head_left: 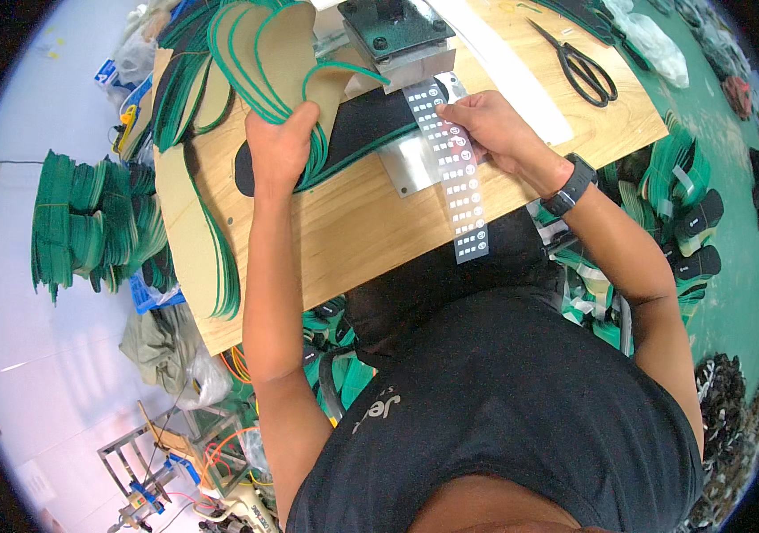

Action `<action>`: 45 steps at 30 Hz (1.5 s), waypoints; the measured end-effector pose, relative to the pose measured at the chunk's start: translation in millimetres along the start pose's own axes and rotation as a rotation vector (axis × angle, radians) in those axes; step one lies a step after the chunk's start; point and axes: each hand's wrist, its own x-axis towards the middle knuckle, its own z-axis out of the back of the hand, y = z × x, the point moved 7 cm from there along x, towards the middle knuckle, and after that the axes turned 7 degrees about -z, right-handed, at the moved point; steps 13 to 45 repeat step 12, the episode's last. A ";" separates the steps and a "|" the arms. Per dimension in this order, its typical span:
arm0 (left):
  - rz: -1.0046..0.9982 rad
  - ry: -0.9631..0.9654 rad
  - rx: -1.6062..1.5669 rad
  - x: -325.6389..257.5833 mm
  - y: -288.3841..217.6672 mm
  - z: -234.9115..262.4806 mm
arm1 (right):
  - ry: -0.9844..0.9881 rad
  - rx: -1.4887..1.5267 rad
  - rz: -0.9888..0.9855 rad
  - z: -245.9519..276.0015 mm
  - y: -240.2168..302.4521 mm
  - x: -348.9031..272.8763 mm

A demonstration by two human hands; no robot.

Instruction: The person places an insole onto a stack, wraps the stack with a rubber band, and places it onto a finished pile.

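My left hand (282, 147) is closed round a fanned bunch of insoles (286, 53) with beige faces and green edges. Below that bunch, a black-topped insole (366, 115) lies across the table, its right end on a shiny metal plate (408, 164). My right hand (495, 129) pinches a long clear strip of white-printed labels (464, 200) between thumb and fingers. The strip's upper end rests over the insole's end, and its lower end hangs past the table edge. Just beyond my hands stands a metal press block (397, 40) with a dark bolted top.
Black-handled scissors (586, 75) lie at the right of the wooden table (335, 249). More insoles (206, 231) are heaped along the left side. Stacked green insoles (86, 218) stand off the table to the left, and others (686, 209) lie on the right. A white sheet (504, 62) runs behind my right hand.
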 end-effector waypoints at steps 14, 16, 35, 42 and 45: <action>0.020 -0.039 0.049 -3.0 -13.4 -4.1 | -0.013 -0.056 -0.005 -2.9 2.2 -1.4; 0.020 -0.039 0.049 -3.0 -13.4 -4.1 | -0.013 -0.056 -0.005 -2.9 2.2 -1.4; 0.020 -0.039 0.049 -3.0 -13.4 -4.1 | -0.013 -0.056 -0.005 -2.9 2.2 -1.4; 0.020 -0.039 0.049 -3.0 -13.4 -4.1 | -0.013 -0.056 -0.005 -2.9 2.2 -1.4; 0.020 -0.039 0.049 -3.0 -13.4 -4.1 | -0.013 -0.056 -0.005 -2.9 2.2 -1.4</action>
